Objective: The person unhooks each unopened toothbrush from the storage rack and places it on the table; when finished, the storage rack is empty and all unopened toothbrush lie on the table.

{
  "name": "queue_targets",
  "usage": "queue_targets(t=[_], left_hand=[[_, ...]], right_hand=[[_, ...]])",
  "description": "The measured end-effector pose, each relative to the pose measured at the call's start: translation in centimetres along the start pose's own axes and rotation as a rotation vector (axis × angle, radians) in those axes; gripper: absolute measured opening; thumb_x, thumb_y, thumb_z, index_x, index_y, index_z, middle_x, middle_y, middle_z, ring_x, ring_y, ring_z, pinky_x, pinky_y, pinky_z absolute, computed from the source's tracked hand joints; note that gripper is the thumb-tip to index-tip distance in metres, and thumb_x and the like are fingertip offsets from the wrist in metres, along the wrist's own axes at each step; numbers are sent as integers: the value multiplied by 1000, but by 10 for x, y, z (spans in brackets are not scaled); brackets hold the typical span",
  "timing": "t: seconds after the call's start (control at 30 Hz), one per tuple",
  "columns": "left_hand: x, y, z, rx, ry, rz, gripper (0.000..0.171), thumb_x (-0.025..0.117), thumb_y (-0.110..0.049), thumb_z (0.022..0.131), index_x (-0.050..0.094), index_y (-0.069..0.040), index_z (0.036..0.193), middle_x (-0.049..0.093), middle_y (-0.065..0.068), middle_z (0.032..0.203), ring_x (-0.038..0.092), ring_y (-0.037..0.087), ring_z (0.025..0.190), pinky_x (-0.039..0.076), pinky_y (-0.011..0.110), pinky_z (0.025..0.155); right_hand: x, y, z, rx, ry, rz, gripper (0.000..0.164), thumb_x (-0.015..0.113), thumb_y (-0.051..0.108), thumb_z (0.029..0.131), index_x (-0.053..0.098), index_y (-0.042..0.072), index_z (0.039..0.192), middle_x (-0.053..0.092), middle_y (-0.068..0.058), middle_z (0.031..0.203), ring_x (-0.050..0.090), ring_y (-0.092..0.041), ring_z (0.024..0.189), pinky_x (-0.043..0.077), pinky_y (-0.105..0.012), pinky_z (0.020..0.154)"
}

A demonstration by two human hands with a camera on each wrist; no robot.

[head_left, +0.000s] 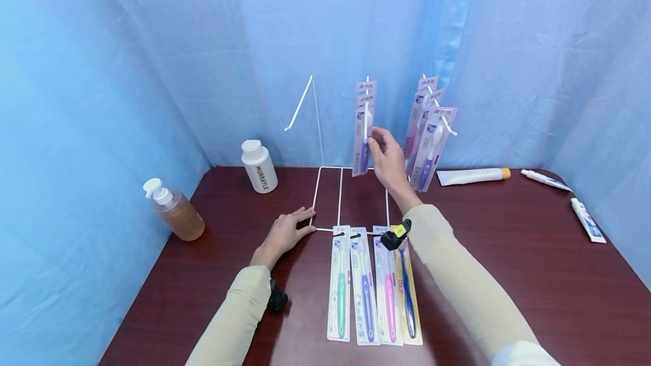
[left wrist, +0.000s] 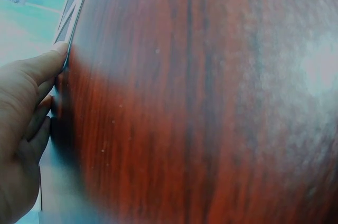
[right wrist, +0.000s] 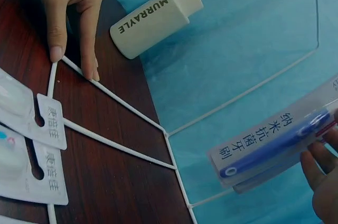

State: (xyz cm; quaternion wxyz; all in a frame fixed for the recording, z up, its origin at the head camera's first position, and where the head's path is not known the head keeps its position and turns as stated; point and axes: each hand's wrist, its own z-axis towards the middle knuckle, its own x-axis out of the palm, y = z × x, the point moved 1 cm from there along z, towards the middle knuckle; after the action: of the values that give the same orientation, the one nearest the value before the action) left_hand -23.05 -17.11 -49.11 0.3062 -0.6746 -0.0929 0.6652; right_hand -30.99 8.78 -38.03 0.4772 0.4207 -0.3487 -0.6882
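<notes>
A white wire rack [head_left: 340, 196] with upright hook arms stands on the table. My left hand [head_left: 286, 233] rests at its front left corner, thumb and fingertips pressing the base wire in the right wrist view. My right hand [head_left: 389, 162] pinches the edge of a packaged toothbrush [head_left: 361, 146] with a purple handle, hanging at the middle hook before other packs. More packaged toothbrushes [head_left: 426, 157] hang on the right hook. The left hook [head_left: 299, 103] carries nothing. Four packs, one a green toothbrush [head_left: 341, 298], lie in a row at the rack's front.
At the left stand a pump bottle [head_left: 183, 216] and a white bottle [head_left: 260, 168]. On the right lie a toothpaste tube [head_left: 470, 176] with an orange cap and two smaller tubes, one of them a white and blue tube [head_left: 587, 220]. Blue curtains [head_left: 193, 44] enclose the table.
</notes>
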Motion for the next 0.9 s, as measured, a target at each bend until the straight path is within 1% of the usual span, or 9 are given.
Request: queue_targets(t=[0.13, 0.23, 0.37, 0.5, 0.53, 0.63, 0.73, 0.77, 0.9], left_hand=[[1, -1, 0, 6, 1, -3, 48, 68, -30, 89, 59, -17, 134, 53, -1, 141, 44, 17, 135, 37, 47, 108], [1, 0, 0, 3, -1, -9, 48, 69, -30, 88, 59, -18, 134, 53, -2, 141, 44, 17, 135, 37, 47, 109], [1, 0, 0, 3, -4, -7, 48, 69, -30, 88, 59, -18, 134, 53, -2, 141, 43, 17, 136, 36, 47, 109], [-1, 0, 0, -6, 11, -11, 49, 68, -32, 89, 58, -19, 135, 51, -2, 142, 42, 18, 137, 35, 48, 110], [-1, -1, -1, -8, 16, -11, 49, 67, -32, 89, 57, -19, 135, 51, -2, 143, 42, 18, 137, 34, 49, 111], [-2, -2, -2, -11, 21, -19, 50, 67, -32, 89, 57, -18, 136, 51, 0, 143, 41, 18, 137, 34, 49, 111], [-3, -2, -2, -15, 20, -22, 50, 67, -31, 89, 57, -18, 136, 51, 0, 143, 41, 18, 137, 33, 49, 111], [-3, -2, -2, -15, 19, -22, 50, 67, -32, 89, 57, -18, 136, 51, 0, 143, 41, 18, 137, 33, 49, 111], [-2, -2, -2, -14, 20, -12, 50, 67, -32, 89, 57, -18, 136, 51, 0, 143, 42, 18, 137, 34, 48, 111]], right_hand=[[-1, -2, -3, -38, -69, 23, 26, 56, 19, 97, 64, 2, 116, 67, -15, 104, 64, -23, 90, 50, -22, 79], [-5, -1, -11, -64, -71, 45, 25, 57, 21, 97, 65, 3, 113, 67, -15, 100, 63, -22, 86, 48, -16, 73], [-13, 4, -25, -96, -42, 59, 24, 59, 20, 96, 64, 3, 113, 68, -15, 99, 64, -18, 84, 49, -14, 72], [-22, 15, -45, -128, -10, 47, 22, 60, 14, 95, 64, 0, 111, 67, -15, 95, 63, -6, 81, 50, -12, 72], [-25, 22, -52, -126, 3, 49, 21, 60, 12, 94, 64, -2, 110, 67, -17, 95, 63, -5, 81, 51, -12, 73], [-33, 43, -73, -124, 51, 43, 21, 59, 7, 94, 63, -6, 110, 66, -20, 94, 63, -7, 83, 50, -11, 74], [-41, 65, -92, -108, 104, 40, 21, 58, 2, 94, 61, -9, 111, 65, -22, 96, 64, -13, 86, 51, -11, 77], [-43, 67, -97, -109, 116, 44, 21, 58, 2, 94, 61, -8, 112, 65, -21, 97, 64, -13, 87, 51, -12, 77], [-48, 67, -110, -93, 146, 83, 21, 58, 1, 94, 62, -5, 113, 66, -19, 99, 64, -7, 89, 52, -13, 80]])
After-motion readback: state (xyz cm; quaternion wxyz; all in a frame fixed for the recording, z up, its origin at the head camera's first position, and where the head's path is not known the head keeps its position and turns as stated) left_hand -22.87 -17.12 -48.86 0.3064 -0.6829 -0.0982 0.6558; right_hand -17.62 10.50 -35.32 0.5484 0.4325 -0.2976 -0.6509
